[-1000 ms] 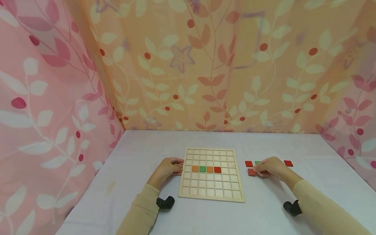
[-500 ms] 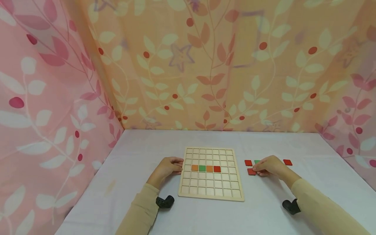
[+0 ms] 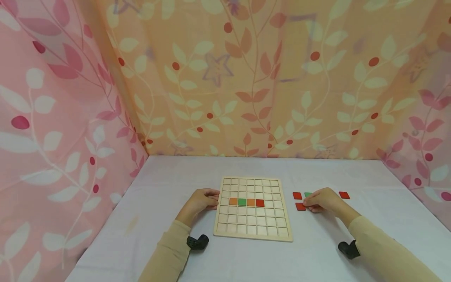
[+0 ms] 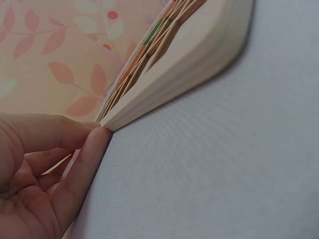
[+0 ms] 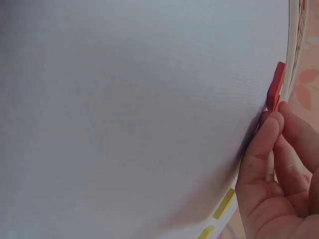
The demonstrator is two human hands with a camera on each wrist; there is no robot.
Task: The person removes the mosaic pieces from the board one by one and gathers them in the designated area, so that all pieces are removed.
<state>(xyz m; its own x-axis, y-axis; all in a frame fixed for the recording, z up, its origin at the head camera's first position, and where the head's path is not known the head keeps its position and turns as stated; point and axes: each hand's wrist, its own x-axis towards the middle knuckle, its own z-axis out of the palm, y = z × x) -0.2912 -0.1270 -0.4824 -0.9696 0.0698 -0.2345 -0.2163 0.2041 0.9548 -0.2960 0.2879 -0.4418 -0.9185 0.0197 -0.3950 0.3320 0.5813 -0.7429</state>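
Observation:
A square wooden grid board (image 3: 253, 231) lies on the table; one row holds an orange tile (image 3: 233, 201), a green tile (image 3: 242, 202), a second orange tile (image 3: 251, 202) and a red tile (image 3: 260, 203). My left hand (image 3: 201, 201) is at the board's left edge; in the left wrist view its thumb and forefinger pinch that edge. To the right of the board, my right hand (image 3: 325, 200) pinches a loose red tile (image 3: 300, 206) by its right side, thumb and fingertips on it. The right wrist view shows this tile (image 5: 275, 87) low at the table.
Behind the right hand lie another red tile (image 3: 297, 195), a partly hidden green tile (image 3: 308, 194) and a red tile (image 3: 344, 195) farther right. Yellow tiles (image 5: 224, 203) appear near the hand in the right wrist view. Patterned curtains (image 3: 218, 109) enclose the white table (image 3: 169, 172).
The loose red tile at my right fingertips has shifted very slightly and looks flatter to the table. My left hand and the board hold their places.

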